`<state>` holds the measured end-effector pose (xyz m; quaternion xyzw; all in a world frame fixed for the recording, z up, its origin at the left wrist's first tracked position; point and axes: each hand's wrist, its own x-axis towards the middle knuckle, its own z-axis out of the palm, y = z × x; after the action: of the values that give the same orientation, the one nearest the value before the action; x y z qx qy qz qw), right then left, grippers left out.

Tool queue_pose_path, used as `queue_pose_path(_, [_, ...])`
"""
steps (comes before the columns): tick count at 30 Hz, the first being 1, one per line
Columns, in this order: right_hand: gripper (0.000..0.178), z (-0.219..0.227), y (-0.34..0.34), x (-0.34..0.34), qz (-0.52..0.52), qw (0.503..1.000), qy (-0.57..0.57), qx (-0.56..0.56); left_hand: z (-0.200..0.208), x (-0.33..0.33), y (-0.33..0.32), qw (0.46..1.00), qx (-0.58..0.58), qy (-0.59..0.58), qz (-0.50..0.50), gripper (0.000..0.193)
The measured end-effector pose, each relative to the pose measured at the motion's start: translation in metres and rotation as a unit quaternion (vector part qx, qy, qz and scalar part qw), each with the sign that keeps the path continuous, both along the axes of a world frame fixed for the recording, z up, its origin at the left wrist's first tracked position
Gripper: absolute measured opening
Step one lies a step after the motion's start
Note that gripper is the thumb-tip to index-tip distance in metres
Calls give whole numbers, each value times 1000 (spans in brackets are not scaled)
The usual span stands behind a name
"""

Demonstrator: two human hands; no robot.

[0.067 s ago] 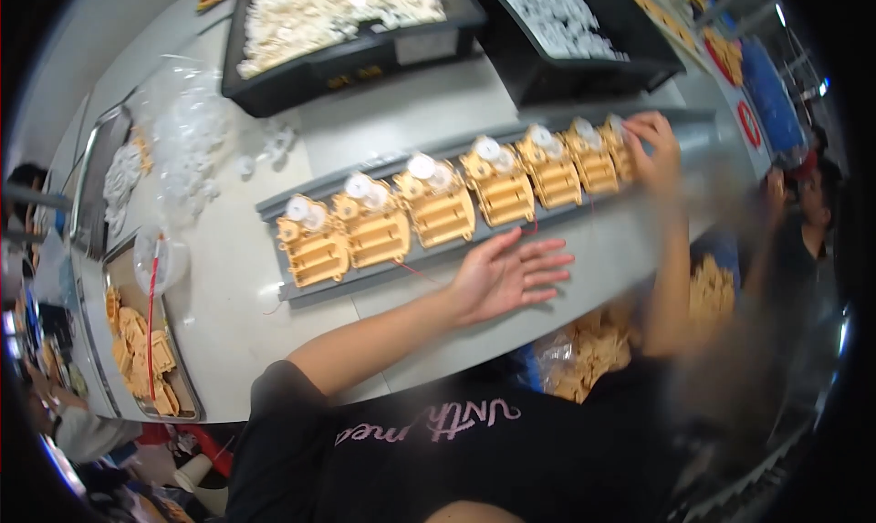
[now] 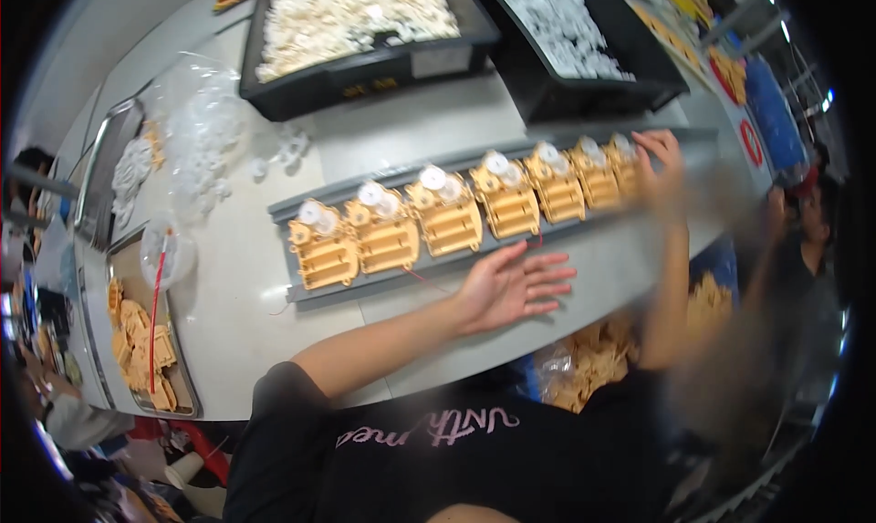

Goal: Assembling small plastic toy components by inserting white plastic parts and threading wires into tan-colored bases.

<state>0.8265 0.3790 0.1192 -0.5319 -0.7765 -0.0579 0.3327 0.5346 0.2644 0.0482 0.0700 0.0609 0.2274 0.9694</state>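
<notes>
Several yellow plastic housings (image 2: 388,243) stand in a row along a grey rail (image 2: 315,292), each with white gears (image 2: 371,193) at its upper end. At the row's right end, my right hand (image 2: 664,169) has its fingers bent in against the last housing (image 2: 625,169) and its white gear (image 2: 624,144). Its fingertips are close together there, and what is between them is hidden. In front of the row, my left hand (image 2: 506,290) is open and holds nothing, palm turned up and fingers spread. Thin red wires (image 2: 424,279) stick out below the housings near it.
Behind the rail stand a black bin of cream-coloured parts (image 2: 365,85) and a black bin of pale grey parts (image 2: 584,94). At left are a plastic bag of white parts (image 2: 196,149) and a metal tray of yellow parts (image 2: 187,391). More yellow parts (image 2: 593,363) lie below the table's front edge.
The whole bench has shifted slightly right and down in the view. My right hand stays at the end housing, and my left hand remains open in front of the row.
</notes>
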Motion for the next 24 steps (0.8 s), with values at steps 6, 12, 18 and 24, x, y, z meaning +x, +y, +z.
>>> queue_pose_path(6, [24,68,8,-93,109,968,218,52,7,-7,-11,997,55,39,-34,57])
queue_pose_path(12, [32,82,113,-244,220,967,55,-115,47,-101,-36,973,224,-24,-46,56])
queue_pose_path(18, [84,-5,275,-303,40,952,-73,-294,53,-235,-58,964,175,91,180,59])
queue_pose_path(24, [97,15,281,-385,119,851,-107,-501,19,-294,-61,916,87,18,392,62])
